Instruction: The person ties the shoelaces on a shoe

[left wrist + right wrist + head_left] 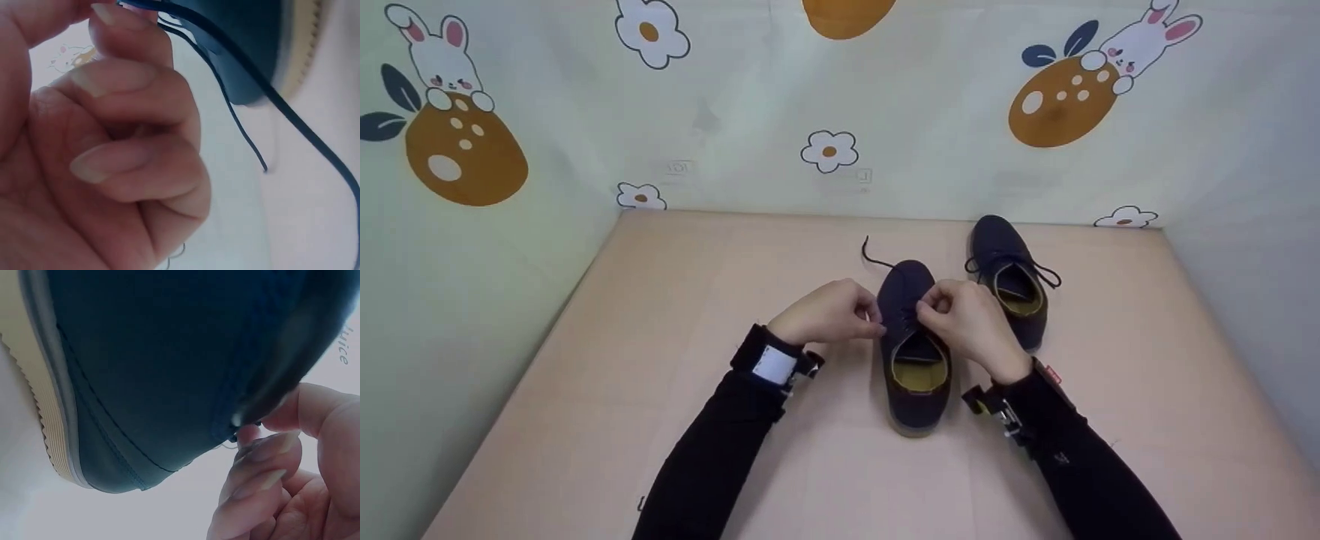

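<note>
A dark blue lace-up shoe (pixel 906 281) with a yellowish insole stands on the table, toe pointing away. My left hand (pixel 836 311) is at its left side, fingers curled; in the left wrist view its fingertips pinch a dark shoelace (pixel 304 126) that loops down to the right. Another lace end (pixel 244 135) hangs loose beyond it. On the shoe's right side, my right hand (pixel 971 322) pinches at the lace opening. In the right wrist view its thumb and forefinger meet at the eyelet edge, a bit of dark lace (pixel 233 437) between them; the fingertips are partly hidden.
A matching shoe (pixel 997 236) with its lace tied in a bow stands behind and to the right, close to my right hand. The light wooden table (pixel 660 315) ends at a printed cloth backdrop (pixel 750 112), with cloth walls on both sides.
</note>
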Available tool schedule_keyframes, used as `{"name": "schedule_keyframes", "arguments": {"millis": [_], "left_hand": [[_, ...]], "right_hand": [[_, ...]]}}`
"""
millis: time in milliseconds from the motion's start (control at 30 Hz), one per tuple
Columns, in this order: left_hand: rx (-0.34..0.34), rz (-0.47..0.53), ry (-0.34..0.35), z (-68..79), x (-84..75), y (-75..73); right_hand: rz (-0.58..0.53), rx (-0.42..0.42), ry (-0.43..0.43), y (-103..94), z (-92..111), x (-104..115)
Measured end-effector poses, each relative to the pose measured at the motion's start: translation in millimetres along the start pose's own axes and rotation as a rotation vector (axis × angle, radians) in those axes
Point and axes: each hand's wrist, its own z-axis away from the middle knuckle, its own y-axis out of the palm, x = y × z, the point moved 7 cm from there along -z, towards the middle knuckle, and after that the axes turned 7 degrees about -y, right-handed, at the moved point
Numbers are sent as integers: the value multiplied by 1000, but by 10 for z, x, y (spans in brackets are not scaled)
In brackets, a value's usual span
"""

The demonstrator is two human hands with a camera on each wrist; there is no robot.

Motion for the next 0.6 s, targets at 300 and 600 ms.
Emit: {"name": "schedule_keyframes", "arguments": {"millis": [300,600], "left_hand": [[-15,-10,-64,243,171,-38],[11,-33,-52,408,235,-72]], "right_hand": [[-64,11,25,-24,-2,-15],[-96,9,46,-29,6,-22]]}}
